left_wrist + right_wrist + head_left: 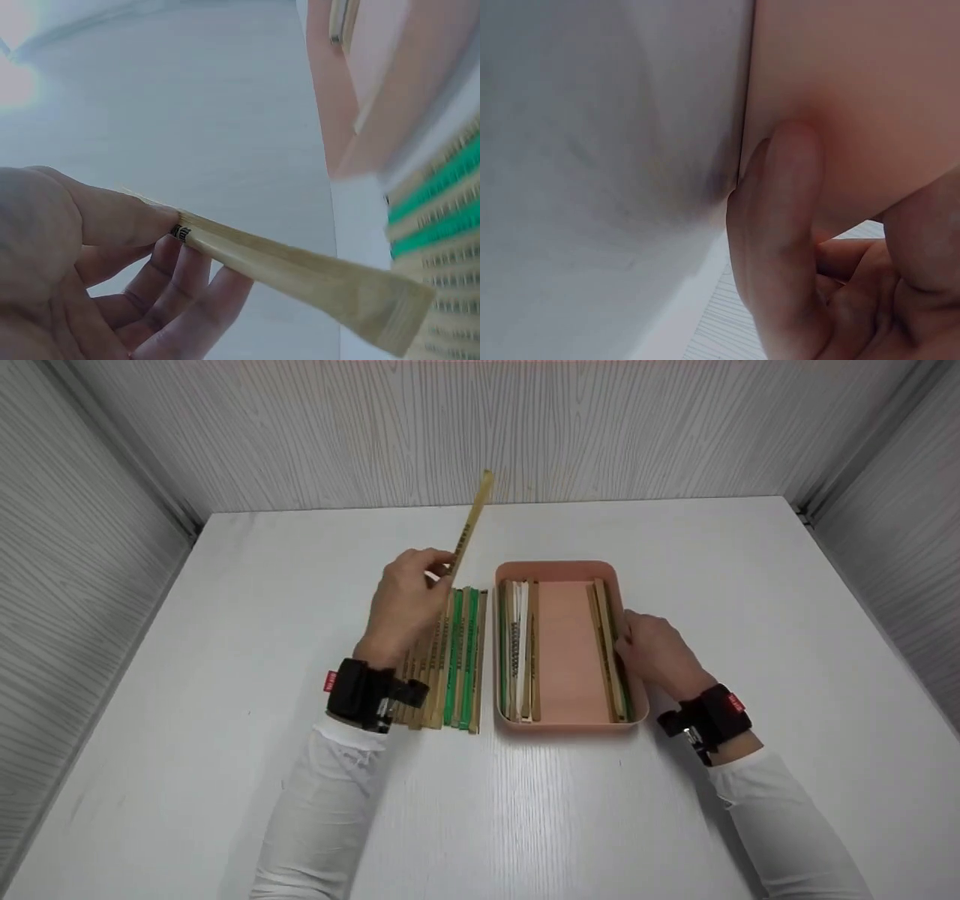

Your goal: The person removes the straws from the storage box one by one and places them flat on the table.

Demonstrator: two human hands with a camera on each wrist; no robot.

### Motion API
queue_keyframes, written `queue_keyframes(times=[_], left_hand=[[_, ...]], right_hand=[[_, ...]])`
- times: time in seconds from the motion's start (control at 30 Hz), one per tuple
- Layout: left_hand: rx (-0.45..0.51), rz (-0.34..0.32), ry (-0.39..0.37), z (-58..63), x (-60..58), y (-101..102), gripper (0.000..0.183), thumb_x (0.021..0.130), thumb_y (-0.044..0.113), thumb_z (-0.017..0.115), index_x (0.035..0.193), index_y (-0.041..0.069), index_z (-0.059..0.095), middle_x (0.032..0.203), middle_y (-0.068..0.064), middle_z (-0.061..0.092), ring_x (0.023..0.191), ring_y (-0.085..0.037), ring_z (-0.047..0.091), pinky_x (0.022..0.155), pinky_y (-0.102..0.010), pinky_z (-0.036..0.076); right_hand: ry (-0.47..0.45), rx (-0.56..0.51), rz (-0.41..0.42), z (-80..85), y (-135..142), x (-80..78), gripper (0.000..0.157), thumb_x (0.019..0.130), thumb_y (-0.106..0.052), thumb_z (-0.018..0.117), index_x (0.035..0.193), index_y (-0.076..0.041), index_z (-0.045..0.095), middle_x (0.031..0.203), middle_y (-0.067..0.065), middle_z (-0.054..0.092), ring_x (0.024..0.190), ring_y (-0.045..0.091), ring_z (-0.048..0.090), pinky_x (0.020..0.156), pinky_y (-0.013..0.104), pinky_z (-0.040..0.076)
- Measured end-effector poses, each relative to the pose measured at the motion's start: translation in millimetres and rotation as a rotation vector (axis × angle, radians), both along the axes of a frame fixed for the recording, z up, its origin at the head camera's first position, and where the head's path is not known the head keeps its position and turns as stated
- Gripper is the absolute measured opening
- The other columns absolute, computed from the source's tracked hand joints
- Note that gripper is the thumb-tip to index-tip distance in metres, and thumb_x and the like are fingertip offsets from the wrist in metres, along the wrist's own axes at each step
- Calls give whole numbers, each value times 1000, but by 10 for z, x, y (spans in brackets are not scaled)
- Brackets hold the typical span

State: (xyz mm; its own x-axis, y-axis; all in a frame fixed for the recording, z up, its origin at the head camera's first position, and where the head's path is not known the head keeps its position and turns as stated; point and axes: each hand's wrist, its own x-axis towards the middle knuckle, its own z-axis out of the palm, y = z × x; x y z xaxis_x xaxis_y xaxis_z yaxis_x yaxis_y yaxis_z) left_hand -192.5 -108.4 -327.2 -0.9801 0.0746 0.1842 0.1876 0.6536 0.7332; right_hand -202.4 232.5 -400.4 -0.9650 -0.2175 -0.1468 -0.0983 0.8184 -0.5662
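Observation:
My left hand (437,568) pinches one long tan paper-wrapped stick packet (471,523) near its lower end, and the packet tilts up and away over the table. In the left wrist view, thumb and fingers (161,225) clamp that packet (300,274). Below the hand, a row of tan and green packets (454,660) lies side by side on the white table. My right hand (628,641) grips the right rim of a pink tray (559,568). In the right wrist view a finger (780,225) presses on the tray's outer wall (855,90).
Inside the tray, a few packets (517,649) lie along the left wall and a few more packets (607,652) along the right, leaving a bare strip in the middle. Grey wood-grain walls (480,427) close the table on three sides.

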Motion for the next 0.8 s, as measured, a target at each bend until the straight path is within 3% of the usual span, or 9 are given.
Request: queue_keyframes(times=[0.17, 0.4, 0.57, 0.8], left_hand=[[21, 88, -22, -93, -14, -387, 33, 103, 14, 61, 134, 5, 67, 118, -11, 68, 102, -23, 66, 77, -37, 53], [0, 206, -111, -355, 4, -839, 37, 100, 18, 60, 131, -1, 68, 113, -17, 69, 97, -29, 64, 75, -36, 50], [-83, 247, -233, -534, 13, -1018, 40, 96, 14, 56, 130, -4, 68, 113, -20, 69, 92, -29, 64, 71, -34, 49], [-123, 271, -296, -669, 7, -1107, 39, 93, 10, 57, 127, -7, 68, 112, -22, 71, 89, -30, 66, 67, -34, 49]], right_hand=[[7, -1, 0, 0, -21, -13, 19, 106, -9, 41, 108, 0, 58, 87, 12, 60, 72, 21, 59, 57, 31, 45], [17, -9, 14, -29, -39, -18, 17, 105, -8, 42, 104, -2, 58, 87, 11, 59, 72, 21, 58, 59, 31, 45], [17, -14, 22, -37, -36, -11, 16, 104, -8, 42, 104, -2, 57, 85, 9, 57, 73, 21, 57, 60, 31, 45], [12, -13, 17, -21, -26, -8, 19, 105, -8, 42, 110, -1, 59, 88, 11, 59, 75, 22, 59, 60, 32, 47]])
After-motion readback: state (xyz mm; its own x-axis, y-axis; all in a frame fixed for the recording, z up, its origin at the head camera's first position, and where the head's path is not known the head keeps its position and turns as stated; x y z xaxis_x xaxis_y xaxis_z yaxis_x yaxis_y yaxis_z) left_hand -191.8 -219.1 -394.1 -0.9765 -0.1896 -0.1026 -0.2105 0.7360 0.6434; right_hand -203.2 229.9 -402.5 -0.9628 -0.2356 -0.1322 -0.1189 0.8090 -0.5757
